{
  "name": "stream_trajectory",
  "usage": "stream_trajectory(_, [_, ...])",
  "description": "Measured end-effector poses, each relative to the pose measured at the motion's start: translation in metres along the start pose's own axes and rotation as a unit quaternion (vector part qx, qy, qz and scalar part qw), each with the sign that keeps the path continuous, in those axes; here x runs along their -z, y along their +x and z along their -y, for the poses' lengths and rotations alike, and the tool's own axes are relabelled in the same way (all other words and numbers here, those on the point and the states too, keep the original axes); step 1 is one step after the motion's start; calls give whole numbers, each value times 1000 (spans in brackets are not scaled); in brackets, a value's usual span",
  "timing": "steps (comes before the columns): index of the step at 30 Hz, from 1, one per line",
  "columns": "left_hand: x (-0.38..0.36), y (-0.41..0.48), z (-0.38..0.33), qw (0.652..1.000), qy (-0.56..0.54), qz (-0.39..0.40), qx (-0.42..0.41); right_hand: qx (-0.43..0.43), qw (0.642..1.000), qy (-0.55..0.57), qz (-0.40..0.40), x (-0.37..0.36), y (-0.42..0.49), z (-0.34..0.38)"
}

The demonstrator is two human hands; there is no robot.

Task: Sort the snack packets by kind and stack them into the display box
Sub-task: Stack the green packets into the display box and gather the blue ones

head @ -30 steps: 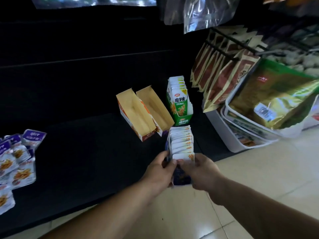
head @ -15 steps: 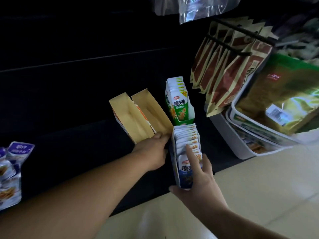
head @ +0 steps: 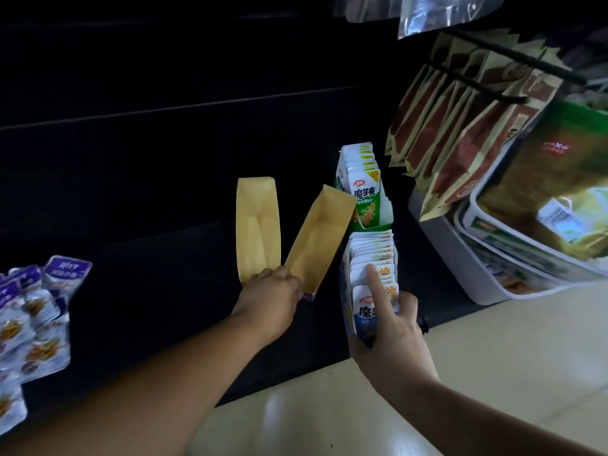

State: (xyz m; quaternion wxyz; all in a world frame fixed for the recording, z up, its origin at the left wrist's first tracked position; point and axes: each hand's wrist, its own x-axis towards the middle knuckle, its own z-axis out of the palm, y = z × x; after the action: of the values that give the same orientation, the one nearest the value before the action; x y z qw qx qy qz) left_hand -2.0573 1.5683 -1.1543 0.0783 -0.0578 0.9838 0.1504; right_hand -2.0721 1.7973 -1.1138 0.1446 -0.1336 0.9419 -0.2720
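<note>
A blue display box point(head: 348, 311) packed with several blue-and-white snack packets point(head: 373, 258) stands at the shelf's front edge. My right hand point(head: 391, 334) grips its near end, index finger stretched over the packet tops. Behind it stands a green display box point(head: 368, 225) full of green packets point(head: 365, 192). Two empty boxes with yellow insides lie to the left: one point(head: 258, 225) lies straight, the other point(head: 320, 238) is angled. My left hand point(head: 273, 297) grips the near end of the angled one. Loose purple packets point(head: 36, 311) lie at far left.
The black shelf point(head: 158, 291) has a dark back wall. At right, brown-red pouches point(head: 460, 133) hang from black pegs above white bins point(head: 477, 274) holding green-gold bags point(head: 559, 199). Cream floor tiles point(head: 493, 373) lie below the shelf edge.
My left hand left the blue box, reached to the empty boxes and swung the right one apart from the other. My right hand stayed on the blue box, now set on the shelf.
</note>
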Motion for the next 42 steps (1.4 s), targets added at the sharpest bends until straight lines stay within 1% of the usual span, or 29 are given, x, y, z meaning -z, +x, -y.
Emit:
stream_trajectory(4, [-8, -8, 8, 996, -34, -84, 2, 23, 1000, -9, 1, -10, 10, 22])
stream_trajectory(7, [-17, -7, 22, 988, -85, -131, 11, 26, 1000, 7, -1, -21, 25, 36])
stream_trajectory(9, [-18, -2, 31, 984, -110, -139, 6, 25, 1000, 16, -9, -26, 41, 44])
stream_trajectory(12, [-13, 11, 36, 985, -121, -120, -19, 20, 999, 35, -25, -26, 72, 50])
stream_trajectory(14, [-10, 17, 34, 987, -102, -122, -35, 19, 998, 36, -41, -24, 94, 50])
stream_trajectory(17, [0, 20, 28, 983, 2, -181, -33, 26, 996, 54, -62, -19, 120, 49])
stream_trajectory(18, [5, 20, 26, 982, 26, -187, -31, 31, 995, 69, -71, -18, 126, 50])
stream_trajectory(20, [13, 21, 23, 982, 37, -182, -45, 22, 991, 97, -91, -14, 133, 54])
stream_trajectory(22, [19, 23, 21, 980, 10, -188, -60, -1, 984, 105, -145, -10, 132, 56])
stream_trajectory(24, [23, 25, 16, 980, -29, -186, -58, -19, 977, 48, -208, -8, 124, 53])
stream_trajectory(25, [23, 26, 14, 980, -47, -186, -51, -32, 979, 25, -201, -7, 119, 49])
stream_trajectory(26, [22, 27, 11, 979, -66, -187, -43, -51, 985, 31, -160, -6, 115, 47])
stream_trajectory(28, [18, 27, 8, 977, -94, -189, -24, -64, 991, 89, -75, -8, 110, 44])
stream_trajectory(29, [16, 27, 7, 976, -98, -191, -19, -55, 992, 104, -54, -9, 109, 42])
stream_trajectory(32, [12, 24, 5, 974, -91, -208, -12, -19, 997, 80, -11, -9, 107, 47])
stream_trajectory(33, [11, 22, 6, 973, -83, -215, -11, -16, 996, 85, -2, -7, 106, 50])
stream_trajectory(36, [6, 18, 10, 969, -88, -230, -7, -25, 994, 106, -11, -6, 110, 50])
stream_trajectory(40, [4, 12, 10, 963, -113, -243, -21, -72, 989, 128, 21, -6, 120, 47])
stream_trajectory(42, [2, 8, 9, 961, -118, -246, -31, -78, 984, 156, 42, -4, 122, 49])
